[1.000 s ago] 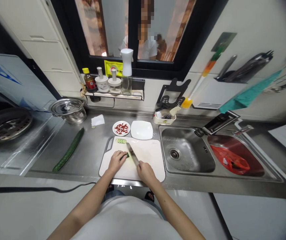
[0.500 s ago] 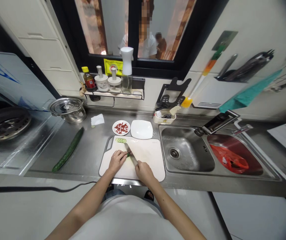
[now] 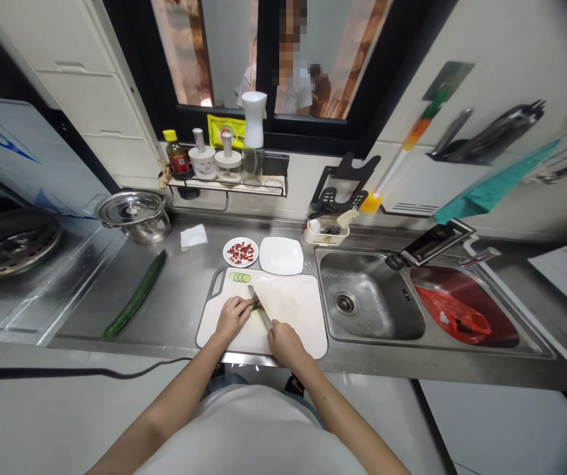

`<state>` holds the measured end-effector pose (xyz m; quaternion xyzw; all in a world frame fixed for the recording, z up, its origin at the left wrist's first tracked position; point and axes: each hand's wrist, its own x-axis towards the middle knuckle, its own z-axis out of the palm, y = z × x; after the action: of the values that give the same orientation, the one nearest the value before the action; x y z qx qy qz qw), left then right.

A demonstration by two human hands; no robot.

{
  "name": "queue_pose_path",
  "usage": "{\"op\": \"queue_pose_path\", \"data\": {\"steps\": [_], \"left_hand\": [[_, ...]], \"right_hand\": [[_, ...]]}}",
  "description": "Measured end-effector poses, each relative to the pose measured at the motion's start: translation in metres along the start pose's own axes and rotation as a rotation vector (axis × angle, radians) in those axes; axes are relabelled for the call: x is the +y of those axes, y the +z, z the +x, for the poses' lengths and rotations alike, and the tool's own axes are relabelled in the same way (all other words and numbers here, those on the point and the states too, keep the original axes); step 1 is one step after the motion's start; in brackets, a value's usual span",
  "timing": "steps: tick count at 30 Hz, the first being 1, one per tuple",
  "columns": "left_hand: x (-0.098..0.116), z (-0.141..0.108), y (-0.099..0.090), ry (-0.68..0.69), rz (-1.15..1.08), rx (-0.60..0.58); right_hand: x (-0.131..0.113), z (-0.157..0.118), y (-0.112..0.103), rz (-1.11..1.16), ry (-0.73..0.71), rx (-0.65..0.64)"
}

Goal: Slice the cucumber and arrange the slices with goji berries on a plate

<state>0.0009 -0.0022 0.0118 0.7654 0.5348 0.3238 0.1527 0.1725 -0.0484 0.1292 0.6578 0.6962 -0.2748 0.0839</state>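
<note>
On the white cutting board (image 3: 303,323), my left hand (image 3: 234,316) is closed on a small green piece, mostly hidden under its fingers; it looks like cucumber. My right hand (image 3: 284,341) grips the handle of a knife (image 3: 261,309), whose blade slants up and left beside my left fingertips, at the green piece. Several thin cucumber slices (image 3: 240,278) lie overlapped at the board's top left. Behind the board are a small plate with chopped red pieces (image 3: 240,253) and a white square plate (image 3: 281,256).
A whole cucumber (image 3: 134,295) lies left of the board, with a lidded pot (image 3: 137,214) and white paper (image 3: 193,236) behind. To the right is a double sink (image 3: 372,297) with a red bag (image 3: 454,316). A seasoning rack (image 3: 228,185) hangs on the wall.
The knife blade has shifted very slightly at the green piece. Both hands stay almost where they were, and the view has moved a little.
</note>
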Motion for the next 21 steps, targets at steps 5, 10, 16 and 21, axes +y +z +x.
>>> {"op": "queue_pose_path", "data": {"steps": [5,10,16,21], "left_hand": [[-0.002,0.0,0.002,0.031,0.005,0.028],[-0.004,0.0,0.004,0.05,0.01,0.048],[-0.007,0.0,0.006,0.045,0.019,0.042],[-0.008,-0.001,0.006,0.041,0.028,0.026]], "right_hand": [[0.003,-0.011,-0.005,-0.005,0.008,-0.048],[0.005,-0.017,-0.006,-0.01,0.002,-0.074],[0.004,-0.009,-0.003,-0.017,-0.015,-0.036],[-0.002,-0.002,-0.005,-0.015,-0.015,-0.039]]}}
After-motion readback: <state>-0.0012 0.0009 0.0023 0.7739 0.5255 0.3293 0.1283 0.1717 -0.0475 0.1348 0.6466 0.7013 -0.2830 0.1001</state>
